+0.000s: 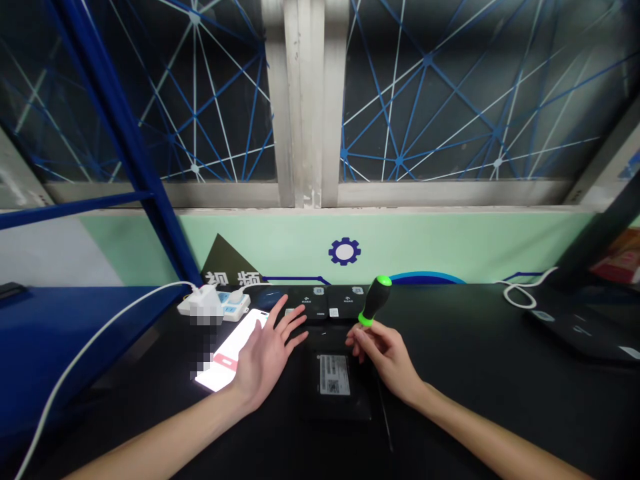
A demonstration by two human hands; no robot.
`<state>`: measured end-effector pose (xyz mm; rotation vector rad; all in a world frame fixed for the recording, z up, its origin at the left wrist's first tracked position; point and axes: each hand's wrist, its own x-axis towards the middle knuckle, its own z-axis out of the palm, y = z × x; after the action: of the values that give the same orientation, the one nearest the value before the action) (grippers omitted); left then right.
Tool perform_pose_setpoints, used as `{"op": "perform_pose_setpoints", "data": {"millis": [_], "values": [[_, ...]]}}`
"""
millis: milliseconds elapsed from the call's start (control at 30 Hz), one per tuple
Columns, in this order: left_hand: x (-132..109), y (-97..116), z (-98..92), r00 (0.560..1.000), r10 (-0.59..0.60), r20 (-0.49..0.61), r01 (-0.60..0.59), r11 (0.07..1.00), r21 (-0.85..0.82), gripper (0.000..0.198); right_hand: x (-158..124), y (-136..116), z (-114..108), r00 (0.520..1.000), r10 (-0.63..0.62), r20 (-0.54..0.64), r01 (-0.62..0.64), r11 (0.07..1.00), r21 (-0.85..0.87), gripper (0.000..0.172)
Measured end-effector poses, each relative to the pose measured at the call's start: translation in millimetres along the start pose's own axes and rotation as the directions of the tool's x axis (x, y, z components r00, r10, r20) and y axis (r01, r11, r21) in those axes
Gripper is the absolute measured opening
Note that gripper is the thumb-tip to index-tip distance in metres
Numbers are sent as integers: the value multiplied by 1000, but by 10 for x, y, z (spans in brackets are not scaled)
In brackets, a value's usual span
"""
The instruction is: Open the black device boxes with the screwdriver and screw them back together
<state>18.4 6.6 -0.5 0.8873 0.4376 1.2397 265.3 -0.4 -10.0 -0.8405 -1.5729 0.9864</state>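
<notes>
My right hand (385, 357) is closed around a screwdriver (374, 301) with a black and green handle that points up and away from me. Just left of that hand a flat black box (334, 387) with a white label lies on the black table (475, 373). My left hand (267, 350) hovers open, fingers spread, over the box's left edge and beside a lit phone (231, 350). It holds nothing.
A white power strip (216, 305) with plugged cables sits behind the phone. Two small black boxes (330, 301) lie at the back. A black device with a white cable (575, 323) lies at the right. A blue shelf frame (125, 140) stands at the left.
</notes>
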Motion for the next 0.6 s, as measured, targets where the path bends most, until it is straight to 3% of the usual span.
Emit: {"op": "perform_pose_setpoints", "data": {"millis": [233,500,600], "values": [[9,-72,-77,991,93,95,-107,983,149,96,7,-10,11,1000,1,-15,-1,1000,2,27],[-26,33,69,998,2,67,-5,999,40,81,9,26,15,998,30,-50,-30,1000,8,25],[-19,32,59,999,-16,41,12,995,95,75,19,31,22,993,59,-103,-54,997,53,25]]}}
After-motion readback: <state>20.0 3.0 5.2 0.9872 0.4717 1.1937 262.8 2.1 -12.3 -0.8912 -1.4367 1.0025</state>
